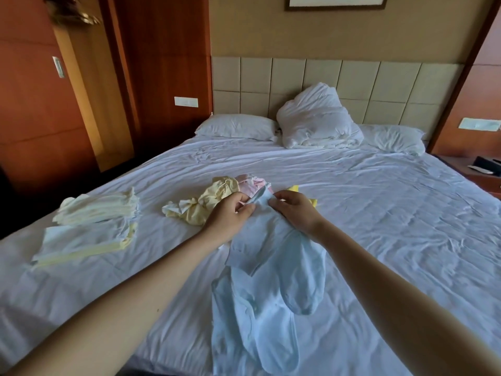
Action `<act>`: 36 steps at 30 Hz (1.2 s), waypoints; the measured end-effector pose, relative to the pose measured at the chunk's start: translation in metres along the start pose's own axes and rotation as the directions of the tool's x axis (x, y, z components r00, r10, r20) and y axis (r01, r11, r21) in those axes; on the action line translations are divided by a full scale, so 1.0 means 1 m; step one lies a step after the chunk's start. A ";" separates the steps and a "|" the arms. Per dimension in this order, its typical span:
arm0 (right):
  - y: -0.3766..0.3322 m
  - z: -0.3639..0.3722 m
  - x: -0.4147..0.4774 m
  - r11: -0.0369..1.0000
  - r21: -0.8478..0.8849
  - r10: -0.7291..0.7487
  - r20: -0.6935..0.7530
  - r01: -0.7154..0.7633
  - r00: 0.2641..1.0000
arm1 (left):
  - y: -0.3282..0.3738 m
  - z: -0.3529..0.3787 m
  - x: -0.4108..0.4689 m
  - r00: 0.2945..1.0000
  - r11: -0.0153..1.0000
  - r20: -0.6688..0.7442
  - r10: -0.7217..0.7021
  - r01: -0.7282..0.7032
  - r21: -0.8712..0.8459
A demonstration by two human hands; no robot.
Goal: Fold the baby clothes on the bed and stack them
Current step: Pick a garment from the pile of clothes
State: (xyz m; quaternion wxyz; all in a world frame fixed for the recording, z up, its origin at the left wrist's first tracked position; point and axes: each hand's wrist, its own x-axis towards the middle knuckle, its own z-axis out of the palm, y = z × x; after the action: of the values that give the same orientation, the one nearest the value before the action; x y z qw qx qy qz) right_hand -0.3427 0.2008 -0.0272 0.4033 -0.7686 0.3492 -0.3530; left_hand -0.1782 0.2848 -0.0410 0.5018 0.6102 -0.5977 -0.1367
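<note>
A light blue baby footed romper (267, 291) hangs from both my hands over the white bed (379, 213), its legs trailing toward me. My left hand (229, 215) pinches its top edge from the left, and my right hand (294, 210) pinches the same edge from the right. Just behind my hands lies a loose heap of unfolded clothes: a pale yellow garment (208, 203), a pink one (250, 184) and a bright yellow piece (295, 189). On the left of the bed sits a pile of folded cream and pale blue garments (92, 226).
Two flat pillows (235, 127) and a crumpled white duvet bundle (315, 118) lie at the padded headboard. A bedside table with dark items (485, 165) stands at the right. Wooden wall panels rise on the left. Wrinkled sheet spreads to the right of the romper.
</note>
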 end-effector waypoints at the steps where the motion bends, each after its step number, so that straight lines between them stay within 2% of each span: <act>1: 0.001 0.000 0.000 0.999 -0.031 -0.012 -0.013 0.011 1.000 | -0.001 0.001 0.000 1.000 1.000 0.008 -0.014 0.014 -0.017; 5: 0.014 0.000 -0.003 0.987 -0.159 -0.010 -0.037 0.004 0.999 | -0.010 0.012 -0.007 0.979 0.986 0.142 -0.148 0.157 -0.054; 9: 0.040 0.001 -0.018 0.944 -0.328 -0.015 0.055 0.032 0.998 | -0.027 0.032 -0.023 0.927 0.980 0.317 -0.198 0.193 0.048; 11: 0.055 0.001 -0.029 0.932 -0.361 0.029 0.062 -0.004 0.998 | -0.037 0.042 -0.031 0.895 0.980 0.400 -0.197 0.171 0.100; 13: 0.064 0.000 -0.039 0.930 -0.363 0.092 0.071 -0.061 0.993 | -0.043 0.049 -0.038 0.866 0.970 0.465 -0.182 0.081 0.227; 15: 0.072 -0.001 -0.047 0.909 -0.404 0.175 0.154 -0.100 0.973 | -0.048 0.053 -0.045 0.834 0.943 0.517 -0.193 0.012 0.333; 18: 0.082 0.004 -0.058 0.868 -0.478 0.337 0.362 -0.137 0.869 | -0.053 0.055 -0.059 0.794 0.894 0.563 -0.230 -0.057 0.445; 21: 0.089 0.014 -0.066 0.840 -0.505 0.491 0.554 -0.198 0.672 | -0.064 0.053 -0.075 0.744 0.885 0.570 -0.349 0.062 0.461; 22: 0.089 0.019 -0.067 0.841 -0.504 0.497 0.583 -0.194 0.642 | -0.067 0.051 -0.081 0.735 0.886 0.563 -0.378 0.111 0.450; 23: 0.089 0.025 -0.067 0.849 -0.490 0.488 0.585 -0.198 0.647 | -0.071 0.051 -0.088 0.734 0.885 0.546 -0.403 0.160 0.438; 25: 0.087 0.037 -0.066 0.870 -0.463 0.425 0.532 -0.168 0.732 | -0.078 0.050 -0.101 0.741 0.870 0.485 -0.464 0.278 0.407; 27: 0.090 0.049 -0.061 0.842 -0.539 0.308 0.469 -0.008 0.827 | -0.082 0.051 -0.115 0.751 0.848 0.402 -0.523 0.408 0.339; 29: 0.095 0.059 -0.058 0.750 -0.649 0.232 0.439 0.127 0.868 | -0.086 0.051 -0.125 0.791 0.861 0.345 -0.505 0.435 0.263; 32: 0.105 0.072 -0.056 0.677 -0.722 0.291 0.442 0.143 0.848 | -0.087 0.046 -0.133 0.814 0.867 0.300 -0.497 0.448 0.220; 34: 0.110 0.078 -0.057 0.673 -0.734 0.379 0.445 0.088 0.811 | -0.092 0.039 -0.134 0.802 0.845 0.271 -0.532 0.486 0.222; 36: 0.112 0.086 -0.057 0.690 -0.722 0.394 0.439 0.056 0.807 | -0.098 0.029 -0.136 0.799 0.829 0.234 -0.553 0.501 0.249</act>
State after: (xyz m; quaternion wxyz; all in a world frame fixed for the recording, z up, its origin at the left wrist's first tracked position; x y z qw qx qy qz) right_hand -0.3290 0.2313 -0.1756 0.1952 -0.8933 0.3944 0.0916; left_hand -0.1758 0.3679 -0.1890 0.2927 0.7666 -0.4814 -0.3082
